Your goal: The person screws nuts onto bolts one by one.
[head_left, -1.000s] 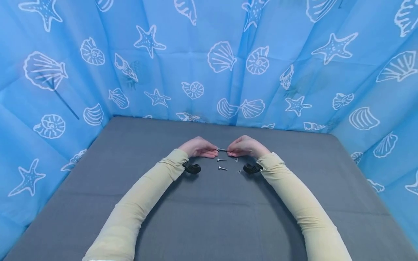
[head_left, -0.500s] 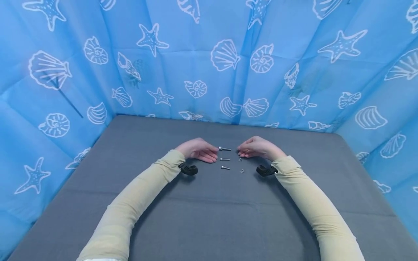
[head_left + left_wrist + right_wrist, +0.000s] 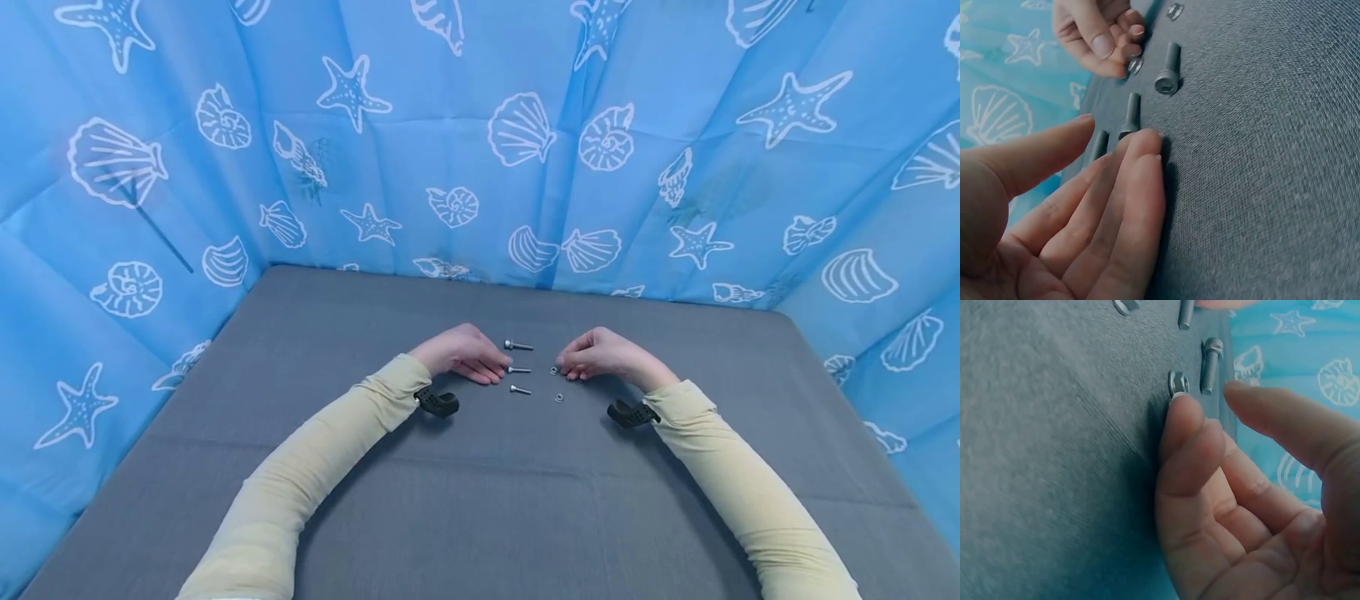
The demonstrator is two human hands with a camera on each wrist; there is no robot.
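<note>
My left hand (image 3: 474,357) is held low over the grey table, thumb apart from the fingers in the left wrist view. Its fingertips lie right at the head of the middle bolt (image 3: 1132,112). My right hand (image 3: 606,360) has loosely bent fingers, and one fingertip is at the edge of a small metal hex nut (image 3: 1179,382); the thumb stands away from it. Beyond the hands lies the far bolt (image 3: 518,345), with a thick collar at its head end in the right wrist view. The near bolt (image 3: 521,389) and another nut (image 3: 559,398) lie closer to the person.
Grey cloth covers the table (image 3: 480,500). A blue curtain (image 3: 450,150) with white shells and starfish hangs behind it and along both sides. Black bands (image 3: 437,403) sit at the wrists below beige sleeves.
One second ago both hands held the far bolt between them. It now lies on the table, the hands are apart, and both have come nearer to the middle bolt and nut.
</note>
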